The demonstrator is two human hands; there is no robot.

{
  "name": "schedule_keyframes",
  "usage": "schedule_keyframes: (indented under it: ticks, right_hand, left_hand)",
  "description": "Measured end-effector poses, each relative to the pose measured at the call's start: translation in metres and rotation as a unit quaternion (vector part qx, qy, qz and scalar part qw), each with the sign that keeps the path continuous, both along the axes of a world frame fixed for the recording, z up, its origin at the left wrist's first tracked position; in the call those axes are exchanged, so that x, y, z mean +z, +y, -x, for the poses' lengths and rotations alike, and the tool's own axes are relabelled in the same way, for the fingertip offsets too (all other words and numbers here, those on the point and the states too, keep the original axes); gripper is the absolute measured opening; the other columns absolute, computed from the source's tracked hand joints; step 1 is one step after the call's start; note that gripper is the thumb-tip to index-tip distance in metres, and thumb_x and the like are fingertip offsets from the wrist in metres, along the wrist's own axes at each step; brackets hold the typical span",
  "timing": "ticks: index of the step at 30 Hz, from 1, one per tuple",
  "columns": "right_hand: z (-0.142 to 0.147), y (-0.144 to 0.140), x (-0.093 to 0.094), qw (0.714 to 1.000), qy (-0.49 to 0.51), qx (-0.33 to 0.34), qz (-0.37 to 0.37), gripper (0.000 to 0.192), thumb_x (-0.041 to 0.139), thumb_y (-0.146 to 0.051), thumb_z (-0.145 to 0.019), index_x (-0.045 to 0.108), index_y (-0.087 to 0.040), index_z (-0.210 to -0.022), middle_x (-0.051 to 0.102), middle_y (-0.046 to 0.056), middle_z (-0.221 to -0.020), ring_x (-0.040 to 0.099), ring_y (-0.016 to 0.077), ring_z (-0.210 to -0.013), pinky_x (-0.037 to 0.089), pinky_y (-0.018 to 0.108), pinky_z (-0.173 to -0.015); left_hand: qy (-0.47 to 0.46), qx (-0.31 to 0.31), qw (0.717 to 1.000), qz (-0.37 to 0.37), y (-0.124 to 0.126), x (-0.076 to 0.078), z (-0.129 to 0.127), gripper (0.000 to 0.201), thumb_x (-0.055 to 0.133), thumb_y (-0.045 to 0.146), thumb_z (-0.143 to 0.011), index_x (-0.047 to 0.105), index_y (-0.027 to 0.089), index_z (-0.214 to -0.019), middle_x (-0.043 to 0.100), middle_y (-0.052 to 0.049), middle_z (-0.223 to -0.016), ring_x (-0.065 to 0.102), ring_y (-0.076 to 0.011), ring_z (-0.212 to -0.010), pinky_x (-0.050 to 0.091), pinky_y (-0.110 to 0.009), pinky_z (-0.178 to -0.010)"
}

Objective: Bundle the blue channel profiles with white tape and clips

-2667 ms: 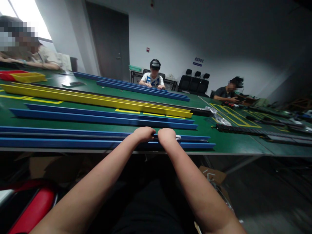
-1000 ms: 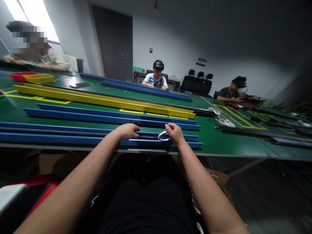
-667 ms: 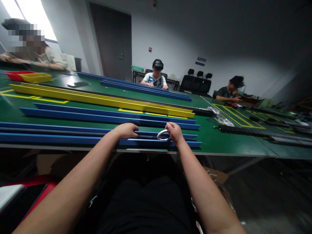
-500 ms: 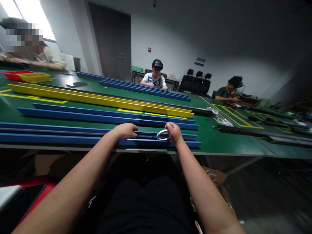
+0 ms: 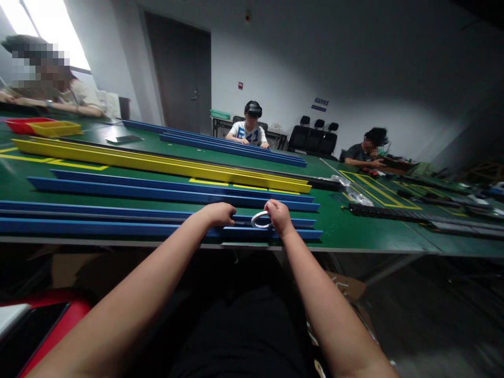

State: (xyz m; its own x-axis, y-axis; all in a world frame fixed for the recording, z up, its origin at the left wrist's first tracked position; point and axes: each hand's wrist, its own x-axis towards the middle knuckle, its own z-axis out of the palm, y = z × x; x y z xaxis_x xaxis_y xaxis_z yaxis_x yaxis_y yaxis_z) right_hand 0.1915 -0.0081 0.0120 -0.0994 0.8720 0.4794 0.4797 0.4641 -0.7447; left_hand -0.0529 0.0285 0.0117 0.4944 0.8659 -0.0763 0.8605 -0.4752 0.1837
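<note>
A white tape ring (image 5: 260,219) was held in the right hand (image 5: 277,217), pinched between the thumb and the fingers. The ring was kept just above the nearest blue rail (image 5: 118,228), close to the near edge of the green worktop (image 5: 354,231). The left hand (image 5: 219,214) was laid on the same blue rail, with its fingers curled down onto it. Whether anything was gripped in that hand could not be told. The two hands were near each other, with the ring between them.

A thin dark strip (image 5: 98,215) was seen along the middle of the nearest rail. More blue rails (image 5: 165,190) were laid side by side farther back. Behind them a long yellow rail (image 5: 157,164) was set across the worktop. A yellow tray (image 5: 53,128) and a red tray (image 5: 18,125) were placed at the far left. Three other people were seated at the far sides of the worktop. A red chair (image 5: 51,328) was seen at the lower left.
</note>
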Motion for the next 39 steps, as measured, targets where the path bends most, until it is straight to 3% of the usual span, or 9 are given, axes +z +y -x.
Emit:
schedule_keyframes:
  ticks: [6,13,19,23,27,32,39]
  right_hand:
    - [-0.001,0.0,0.002,1.0,-0.012,0.012,0.005,0.026,0.039,-0.032,-0.083,0.056,-0.019,-0.067,0.049,-0.002,-0.06,0.047,0.0138,-0.064,0.036,0.023,-0.062]
    - [-0.001,0.001,0.003,0.999,-0.034,0.015,0.026,0.023,0.038,-0.028,-0.077,0.058,-0.019,-0.07,0.054,-0.001,-0.063,0.05,0.0155,-0.067,0.037,0.024,-0.064]
    - [0.0,0.004,0.0,0.999,-0.035,0.02,0.029,0.021,0.04,-0.028,-0.076,0.058,-0.019,-0.071,0.054,-0.001,-0.063,0.05,0.015,-0.066,0.037,0.024,-0.063]
    - [0.001,0.004,0.0,0.998,-0.042,0.024,0.03,0.02,0.042,-0.03,-0.078,0.058,-0.019,-0.07,0.051,-0.003,-0.061,0.048,0.014,-0.064,0.035,0.023,-0.061]
    - [0.002,0.002,0.003,0.997,-0.062,0.042,0.032,0.025,0.045,-0.036,-0.083,0.057,-0.019,-0.07,0.049,-0.004,-0.06,0.045,0.0124,-0.061,0.034,0.023,-0.059]
    - [0.005,-0.003,0.006,0.993,-0.095,0.067,0.026,0.032,0.047,-0.042,-0.087,0.063,-0.018,-0.076,0.054,-0.003,-0.063,0.046,0.0114,-0.061,0.034,0.022,-0.059]
    - [0.01,-0.01,0.007,0.989,-0.115,0.096,-0.014,0.033,0.056,-0.047,-0.085,0.068,-0.016,-0.088,0.067,0.004,-0.086,0.059,0.0143,-0.078,0.042,0.024,-0.07]
  left_hand:
    - [-0.012,0.005,1.0,-0.006,0.001,0.0,-0.02,0.033,0.061,0.051,-0.068,0.069,0.024,-0.087,0.071,-0.007,-0.084,0.063,-0.022,-0.073,0.04,-0.028,-0.059]
    - [-0.008,0.035,0.999,-0.03,-0.001,-0.003,-0.025,0.038,0.061,0.058,-0.068,0.07,0.025,-0.082,0.07,-0.006,-0.078,0.063,-0.0208,-0.071,0.039,-0.027,-0.057]
    - [-0.133,-0.007,0.99,-0.04,-0.009,0.001,-0.022,0.039,0.059,0.057,-0.071,0.071,0.024,-0.09,0.071,-0.003,-0.084,0.06,-0.0184,-0.072,0.039,-0.026,-0.061]
    - [-0.253,-0.051,0.966,-0.007,-0.013,0.006,-0.021,0.038,0.051,0.048,-0.08,0.072,0.022,-0.095,0.072,-0.002,-0.089,0.061,-0.0175,-0.078,0.043,-0.026,-0.069]
    - [-0.314,-0.074,0.944,0.065,-0.014,0.01,-0.017,0.046,0.048,0.051,-0.083,0.072,0.017,-0.103,0.072,-0.004,-0.092,0.061,-0.0195,-0.083,0.044,-0.027,-0.074]
    - [-0.342,-0.08,0.929,0.116,-0.014,0.01,-0.014,0.052,0.056,0.055,-0.079,0.071,0.015,-0.109,0.072,-0.006,-0.097,0.061,-0.0217,-0.09,0.045,-0.029,-0.078]
    - [-0.337,-0.102,0.93,0.103,-0.008,0.004,-0.013,0.043,0.064,0.051,-0.075,0.073,0.017,-0.101,0.073,-0.004,-0.093,0.062,-0.0195,-0.089,0.046,-0.027,-0.08]
